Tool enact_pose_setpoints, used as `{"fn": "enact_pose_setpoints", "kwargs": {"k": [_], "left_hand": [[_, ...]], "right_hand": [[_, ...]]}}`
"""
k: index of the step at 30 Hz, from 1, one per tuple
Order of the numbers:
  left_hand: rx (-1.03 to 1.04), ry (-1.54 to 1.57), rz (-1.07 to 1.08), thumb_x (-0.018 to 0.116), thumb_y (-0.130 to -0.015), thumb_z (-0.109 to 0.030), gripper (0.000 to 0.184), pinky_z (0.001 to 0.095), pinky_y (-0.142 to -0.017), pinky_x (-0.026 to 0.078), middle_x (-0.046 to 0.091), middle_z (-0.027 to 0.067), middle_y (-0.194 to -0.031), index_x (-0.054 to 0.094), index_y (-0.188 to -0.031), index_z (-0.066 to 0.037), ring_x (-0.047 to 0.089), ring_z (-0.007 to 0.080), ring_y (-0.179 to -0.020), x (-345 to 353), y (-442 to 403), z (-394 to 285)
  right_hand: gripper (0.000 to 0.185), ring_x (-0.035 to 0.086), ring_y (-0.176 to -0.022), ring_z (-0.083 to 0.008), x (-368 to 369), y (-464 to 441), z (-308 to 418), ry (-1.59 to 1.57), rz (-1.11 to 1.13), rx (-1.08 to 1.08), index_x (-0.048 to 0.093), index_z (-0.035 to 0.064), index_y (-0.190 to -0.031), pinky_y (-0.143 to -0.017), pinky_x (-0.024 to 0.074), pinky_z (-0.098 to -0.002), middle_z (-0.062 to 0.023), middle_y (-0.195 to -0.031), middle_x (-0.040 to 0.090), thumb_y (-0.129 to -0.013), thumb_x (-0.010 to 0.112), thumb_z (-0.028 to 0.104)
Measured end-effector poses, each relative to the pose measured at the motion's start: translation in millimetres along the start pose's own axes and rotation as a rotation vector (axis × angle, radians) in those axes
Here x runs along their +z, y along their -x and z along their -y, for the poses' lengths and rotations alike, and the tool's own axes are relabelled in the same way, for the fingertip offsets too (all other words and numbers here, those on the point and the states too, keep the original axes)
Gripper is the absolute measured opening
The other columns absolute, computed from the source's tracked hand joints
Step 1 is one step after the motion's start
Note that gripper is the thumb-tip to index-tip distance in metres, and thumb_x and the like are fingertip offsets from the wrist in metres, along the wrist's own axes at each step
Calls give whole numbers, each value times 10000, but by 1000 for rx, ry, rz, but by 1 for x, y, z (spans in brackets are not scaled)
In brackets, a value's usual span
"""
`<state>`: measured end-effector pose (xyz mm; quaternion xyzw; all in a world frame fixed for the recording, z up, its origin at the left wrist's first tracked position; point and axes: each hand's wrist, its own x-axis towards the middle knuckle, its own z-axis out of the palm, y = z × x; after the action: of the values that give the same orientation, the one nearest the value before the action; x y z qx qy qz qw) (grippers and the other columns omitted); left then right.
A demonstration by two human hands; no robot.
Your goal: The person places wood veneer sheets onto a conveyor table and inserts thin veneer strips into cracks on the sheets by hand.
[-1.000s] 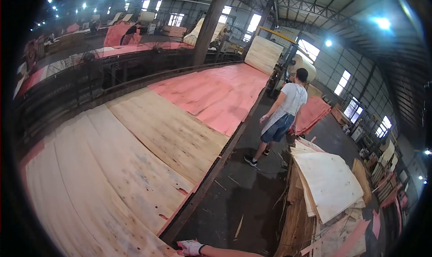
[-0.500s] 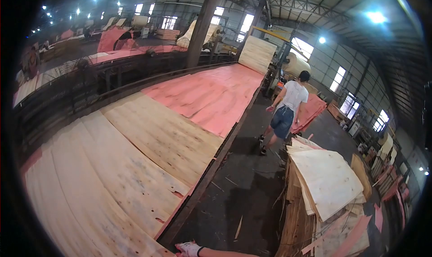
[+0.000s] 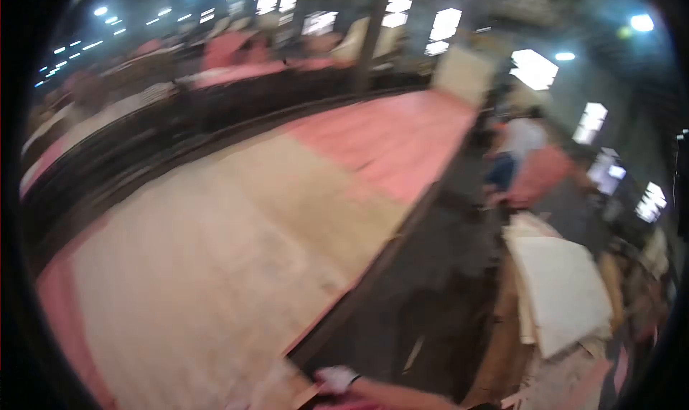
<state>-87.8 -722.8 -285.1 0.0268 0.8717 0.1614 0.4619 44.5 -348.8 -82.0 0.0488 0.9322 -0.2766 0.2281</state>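
Observation:
My right hand (image 3: 336, 380), in a pale glove with pink on it, reaches in from the bottom right. It is beside the near corner of a pale wood veneer sheet (image 3: 186, 266). Blur hides its fingers, so I cannot tell whether it grips the tan edge next to it. The sheet lies on a long bed, overlapping another tan veneer sheet (image 3: 330, 209). Farther along is a pink-coated sheet (image 3: 387, 148). My left hand is out of sight.
Right of the dark aisle floor (image 3: 402, 302) stands a stack of loose veneer (image 3: 567, 288). A co-worker (image 3: 520, 141) in a white top is farther up the aisle, beside a pink sheet (image 3: 542, 176). A post (image 3: 369, 44) rises behind the bed.
The view has swung left and blurred, so the scene sits farther right. The co-worker has moved up beside the pink sheet. My right hand remains near the bed's edge.

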Motion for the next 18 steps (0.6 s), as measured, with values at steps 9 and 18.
{"fn": "enact_pose_setpoints", "kwargs": {"k": [9,18], "left_hand": [[-225,312,-284,673,-774,-545,691,489,-1028,451,659,203,-1240,614,-1253,-50,612,370,-1191,-38,109,-90],[43,1508,-383,712,-894,-360,315,306,-675,520,675,51,-852,699,-1050,-87,632,159,-748,72,84,-19]], "right_hand": [[838,595,-1230,-310,-8,-53,-22,-120,82,33,501,-78,-1361,-1017,479,-383,-223,-1254,647,-803,751,495],[661,652,-1050,-251,93,-138,-118,-686,178,-89,422,48,-1369,-893,581,-371,-144,-1252,597,-808,759,-45]]}}
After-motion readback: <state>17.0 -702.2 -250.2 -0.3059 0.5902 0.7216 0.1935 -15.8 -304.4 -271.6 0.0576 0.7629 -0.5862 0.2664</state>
